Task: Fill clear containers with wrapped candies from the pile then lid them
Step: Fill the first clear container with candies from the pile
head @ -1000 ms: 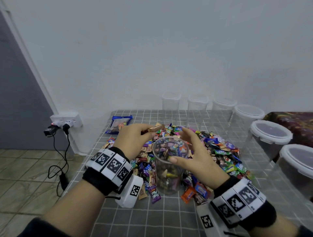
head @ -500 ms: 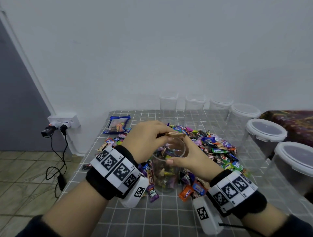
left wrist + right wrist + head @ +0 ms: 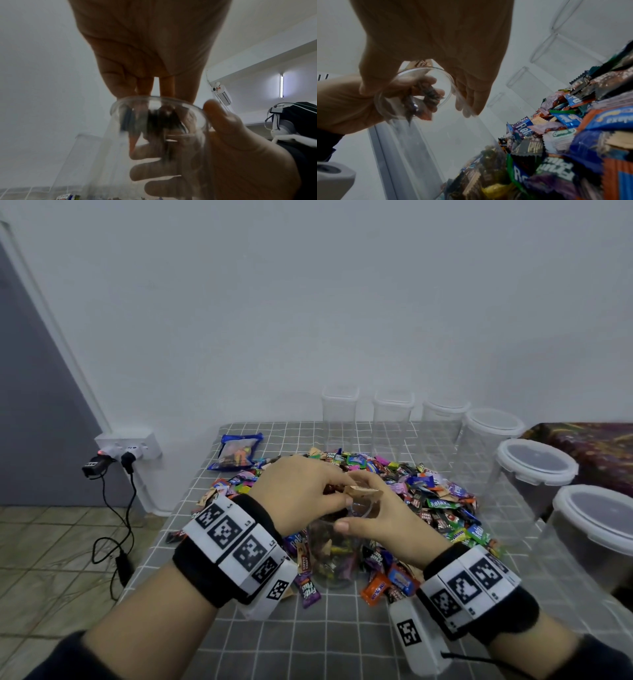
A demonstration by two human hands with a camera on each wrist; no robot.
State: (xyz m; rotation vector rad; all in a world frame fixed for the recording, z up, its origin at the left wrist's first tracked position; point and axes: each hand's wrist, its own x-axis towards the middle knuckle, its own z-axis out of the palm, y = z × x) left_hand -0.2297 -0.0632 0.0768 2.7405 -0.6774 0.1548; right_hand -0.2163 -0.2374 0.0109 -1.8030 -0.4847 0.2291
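Candies going into the clear jar at the pile's near edge.

Head view: the left hand [image 3: 301, 494] pinches wrapped candies [image 3: 363, 493] over the clear jar [image 3: 334, 556], which the right hand [image 3: 380, 522] grips at the rim; bare checked table [image 3: 308, 642] lies nearest. Left wrist view: fingertips [image 3: 145, 88] bunch just above the rim. Right wrist view: the candy pile [image 3: 573, 135] crowds the jar's right wall.

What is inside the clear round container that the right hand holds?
The clear container holds mixed wrapped candies in its lower part; the upper part looks empty. The left hand covers its mouth with more candies, so the count is hidden.
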